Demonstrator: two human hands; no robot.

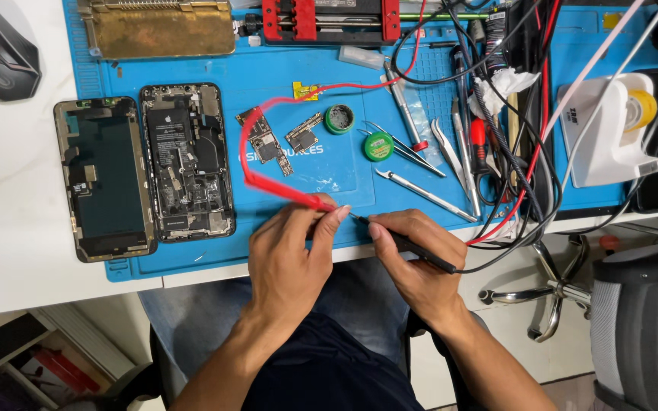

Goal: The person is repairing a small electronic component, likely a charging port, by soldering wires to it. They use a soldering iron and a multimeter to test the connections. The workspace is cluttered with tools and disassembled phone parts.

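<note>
- Here, at the lower centre of the frame, the left hand (pixel 287 255) is closed around the red probe (pixel 291 194), whose red lead loops up across the blue mat (pixel 215 65).
- The right hand (pixel 413 259) pinches the black probe (pixel 413 247) between thumb and fingers, its metal tip pointing left towards the left thumb.
- The two probe tips lie very near each other at the front edge of the desk (pixel 9 228).
- In the left part of the frame, an opened phone body (pixel 186 161) lies just beside its detached screen (pixel 104 179).
- Two small circuit boards (pixel 283 141) rest mid-mat, with tweezers (pixel 428 194) to their right.
- A white tape dispenser (pixel 611 129) stands at right.
</note>
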